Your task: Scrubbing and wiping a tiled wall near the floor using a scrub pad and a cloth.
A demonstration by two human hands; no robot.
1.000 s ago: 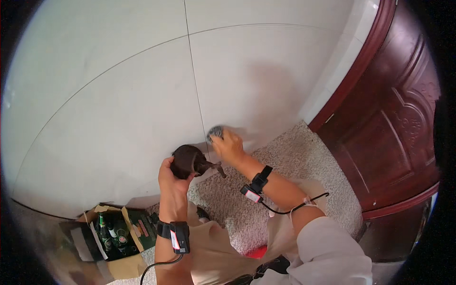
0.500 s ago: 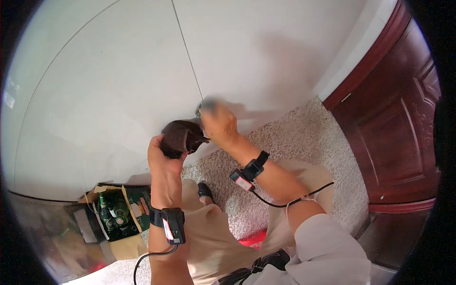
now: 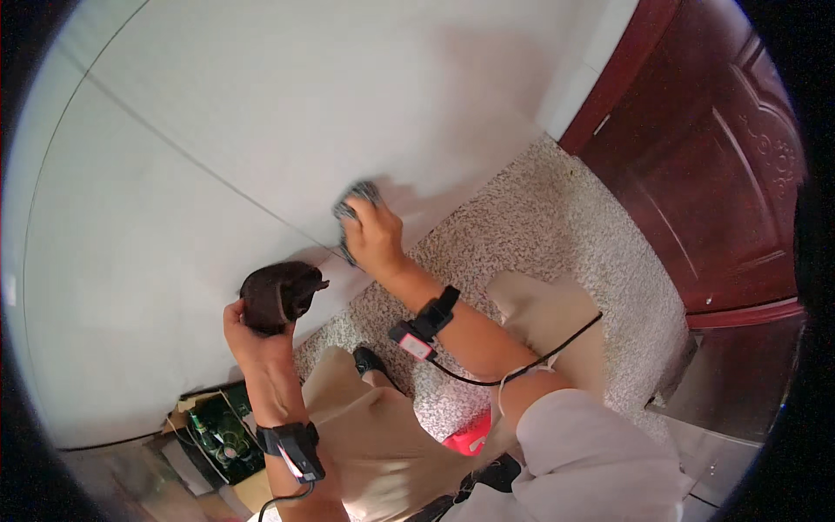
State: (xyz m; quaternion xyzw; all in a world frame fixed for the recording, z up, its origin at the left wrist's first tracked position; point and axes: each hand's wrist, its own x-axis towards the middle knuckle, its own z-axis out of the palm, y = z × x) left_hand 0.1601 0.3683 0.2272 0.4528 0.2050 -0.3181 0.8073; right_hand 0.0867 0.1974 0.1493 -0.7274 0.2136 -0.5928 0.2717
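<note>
My left hand [image 3: 259, 335] is closed around a dark brown, rounded, hollow-looking thing [image 3: 271, 297] of soft fuzzy material; its exact kind is unclear. A ragged flap sticks out of its right side. In my right hand [image 3: 377, 237] is a bunched grey cloth [image 3: 356, 197], pressed against the white wall [image 3: 261, 113] or held right at it. The fingers hide much of the cloth. The brown thing is lower and to the left of the cloth, apart from it.
A carton [image 3: 207, 402] with green glass bottles [image 3: 228, 448] stands at the lower left. The speckled floor [image 3: 513, 226] runs along the wall's foot to a dark red panelled door [image 3: 696, 183] at the right. A red object [image 3: 470, 435] lies between my legs.
In the picture, both hands have shifted left, and the left one down, as the view turned. The right hand stays by the wall with the cloth, which now shows more clearly.
</note>
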